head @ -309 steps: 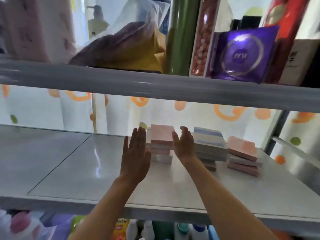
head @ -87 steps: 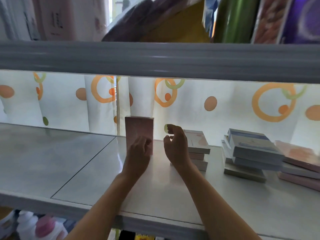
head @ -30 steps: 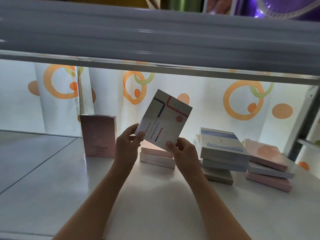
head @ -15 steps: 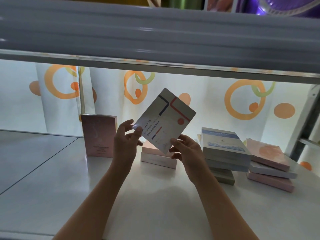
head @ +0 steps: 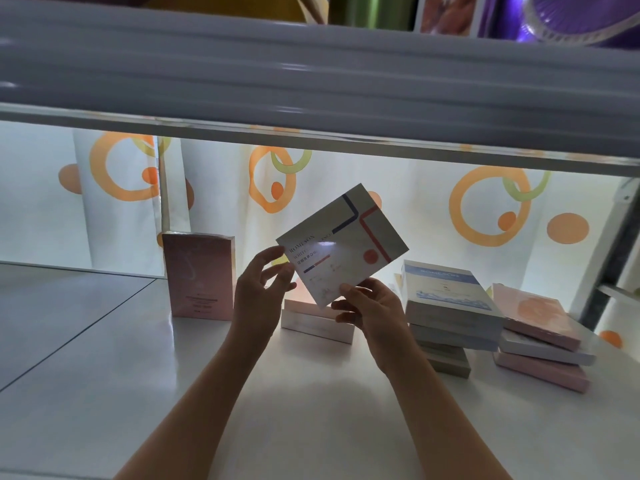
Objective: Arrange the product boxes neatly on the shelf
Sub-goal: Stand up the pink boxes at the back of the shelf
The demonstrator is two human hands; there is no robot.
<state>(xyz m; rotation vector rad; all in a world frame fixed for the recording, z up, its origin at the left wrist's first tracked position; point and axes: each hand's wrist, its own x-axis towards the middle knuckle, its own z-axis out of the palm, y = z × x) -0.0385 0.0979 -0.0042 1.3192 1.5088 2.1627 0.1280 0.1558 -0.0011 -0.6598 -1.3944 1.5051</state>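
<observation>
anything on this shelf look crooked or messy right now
Yes. The two stacks on the right are untidy: the blue-topped stack and the pink-topped stack have boxes fanned out at differing angles. The white box is tilted in mid-air, pinched by the right hand. Only the pink box stands upright.

boxes flat (head: 450,296): about 9 | upright pink box (head: 199,275): 1 | held box (head: 343,242): 1 | hands (head: 256,299): 2

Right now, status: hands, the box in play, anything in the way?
Right hand pinches tilted white printed box aloft; left hand open beside it. Pink box upright on shelf. Path clear.
</observation>
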